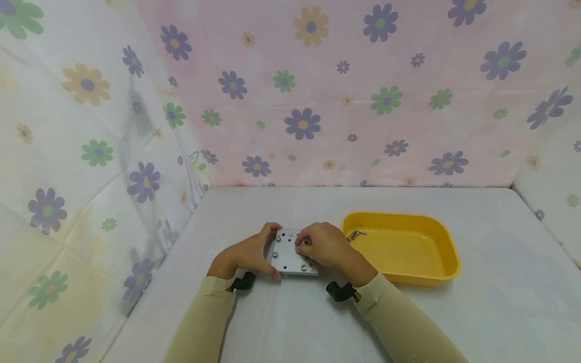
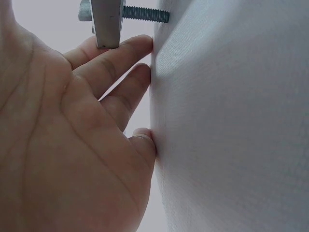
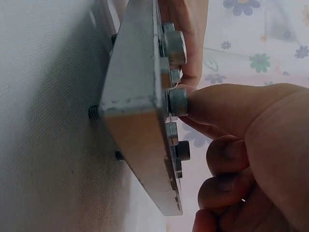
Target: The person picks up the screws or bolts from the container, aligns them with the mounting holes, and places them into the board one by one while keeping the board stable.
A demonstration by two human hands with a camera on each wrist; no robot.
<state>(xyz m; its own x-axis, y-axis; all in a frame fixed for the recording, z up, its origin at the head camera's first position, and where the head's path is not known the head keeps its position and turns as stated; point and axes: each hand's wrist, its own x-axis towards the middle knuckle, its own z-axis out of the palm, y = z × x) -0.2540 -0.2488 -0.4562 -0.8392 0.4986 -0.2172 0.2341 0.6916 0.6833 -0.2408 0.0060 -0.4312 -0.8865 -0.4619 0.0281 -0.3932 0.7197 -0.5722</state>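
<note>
A silver metal plate [image 1: 283,259] lies near the middle of the table, with holes and several socket-head bolts in its top face. My left hand [image 1: 247,252] grips its left side, thumb at the near edge and fingers at the far edge. Over the plate's right half, my right hand [image 1: 329,244] pinches the head of one socket-head bolt [image 3: 177,101] between thumb and forefinger. Its other fingers are curled in the right wrist view. Threaded bolt ends [image 2: 147,14] stick out beneath the plate, which sits raised above the white cloth.
Right of the plate stands a yellow tray [image 1: 447,272], close beside my right wrist. A few small metal bolts [image 1: 356,234] lie in its left end. Flower-printed cloth [image 1: 336,151] hangs behind the white table [image 1: 272,322] and along both sides.
</note>
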